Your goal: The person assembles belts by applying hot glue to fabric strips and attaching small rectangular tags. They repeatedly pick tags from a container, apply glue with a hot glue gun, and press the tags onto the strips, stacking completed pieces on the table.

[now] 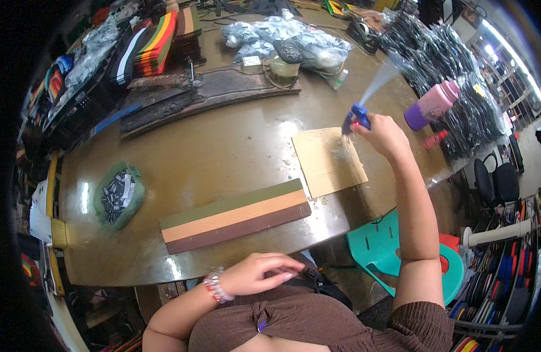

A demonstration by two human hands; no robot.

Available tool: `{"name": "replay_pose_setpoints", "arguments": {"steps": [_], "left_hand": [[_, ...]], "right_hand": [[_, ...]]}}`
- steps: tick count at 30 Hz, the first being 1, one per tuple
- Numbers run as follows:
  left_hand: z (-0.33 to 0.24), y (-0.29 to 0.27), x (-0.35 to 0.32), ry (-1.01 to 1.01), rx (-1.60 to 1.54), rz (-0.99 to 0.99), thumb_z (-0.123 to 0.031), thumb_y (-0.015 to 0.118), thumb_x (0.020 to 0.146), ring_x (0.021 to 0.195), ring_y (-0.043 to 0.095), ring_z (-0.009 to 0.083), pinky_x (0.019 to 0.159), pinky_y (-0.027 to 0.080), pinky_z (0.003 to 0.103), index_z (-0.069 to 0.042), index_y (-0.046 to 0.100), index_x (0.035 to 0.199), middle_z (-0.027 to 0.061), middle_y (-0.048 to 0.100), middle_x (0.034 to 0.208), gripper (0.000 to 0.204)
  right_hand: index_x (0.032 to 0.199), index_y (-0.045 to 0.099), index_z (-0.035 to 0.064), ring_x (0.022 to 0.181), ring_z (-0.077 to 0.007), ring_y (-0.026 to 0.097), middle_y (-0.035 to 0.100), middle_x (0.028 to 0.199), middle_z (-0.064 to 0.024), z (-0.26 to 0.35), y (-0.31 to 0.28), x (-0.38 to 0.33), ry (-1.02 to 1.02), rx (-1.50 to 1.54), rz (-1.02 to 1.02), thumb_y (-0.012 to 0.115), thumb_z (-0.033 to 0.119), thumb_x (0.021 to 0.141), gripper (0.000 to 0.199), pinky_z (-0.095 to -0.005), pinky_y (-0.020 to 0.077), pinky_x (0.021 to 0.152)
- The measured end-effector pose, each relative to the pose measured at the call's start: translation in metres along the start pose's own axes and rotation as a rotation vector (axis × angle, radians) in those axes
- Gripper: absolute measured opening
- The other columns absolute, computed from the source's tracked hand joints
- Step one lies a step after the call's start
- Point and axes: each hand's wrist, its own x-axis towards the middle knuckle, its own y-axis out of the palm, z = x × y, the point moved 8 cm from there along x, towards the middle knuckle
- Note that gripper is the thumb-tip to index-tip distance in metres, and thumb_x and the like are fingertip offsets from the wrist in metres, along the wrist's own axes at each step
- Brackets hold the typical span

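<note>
Right hand (pixel 383 134) fingers wrapped round a blue spray bottle (pixel 357 116), held over the tan board (pixel 328 161) at mid tabletop (pixel 223 146); better aimed down at the board. Left hand (pixel 256 274) rests loosely curled, empty, near the striped strip (pixel 235 216).

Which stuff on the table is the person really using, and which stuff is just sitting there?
Being used:
- blue spray bottle in the right hand
- tan card sheet beneath it

Just lying about:
- striped band stack
- green tub of small tags
- pink and purple bottle
- clear bags
- left hand, resting in the lap
</note>
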Motion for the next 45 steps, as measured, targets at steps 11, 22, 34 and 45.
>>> {"name": "replay_pose_setpoints", "arguments": {"steps": [11,22,34,45], "left_hand": [[-0.030,-0.173,-0.150,-0.002,0.656,-1.116,-0.003,0.060,0.085,0.085,0.060,0.0192,0.077,0.046,0.029,0.000,0.066,0.093,0.0092,0.063,0.089,0.011],[0.009,-0.174,-0.152,-0.025,0.609,-1.020,-0.009,0.064,0.082,0.090,0.059,0.0239,0.081,0.046,0.033,-0.003,0.067,0.094,0.0094,0.062,0.092,0.013],[0.011,-0.174,-0.151,-0.044,0.614,-0.982,-0.011,0.064,0.082,0.091,0.058,0.0261,0.082,0.045,0.034,-0.003,0.066,0.095,0.0101,0.062,0.093,0.015],[0.011,-0.174,-0.150,-0.067,0.627,-0.958,-0.009,0.063,0.082,0.093,0.059,0.0237,0.084,0.045,0.033,-0.002,0.066,0.097,0.0099,0.062,0.095,0.017]], "right_hand": [[0.094,0.068,0.0020,0.063,-0.0157,0.059,0.063,0.072,-0.0119,0.100,-0.001,-0.107,-0.473,0.725,-0.033,0.076,0.023,0.076,0.029,-0.0308,0.0479,0.064],[0.084,0.064,0.0023,0.066,-0.0328,0.057,0.054,0.076,-0.0152,0.218,0.040,-0.177,-0.840,0.576,0.207,0.073,0.043,0.075,0.042,-0.0412,0.0459,0.059],[0.084,0.064,0.0027,0.063,-0.0319,0.056,0.050,0.076,-0.0131,0.238,0.043,-0.183,-0.943,0.527,0.176,0.074,0.043,0.075,0.042,-0.0415,0.0458,0.059],[0.090,0.066,0.0038,0.069,-0.0334,0.059,0.054,0.080,-0.0140,0.238,0.050,-0.178,-0.886,0.450,0.191,0.071,0.045,0.077,0.043,-0.0415,0.0476,0.062]]}}
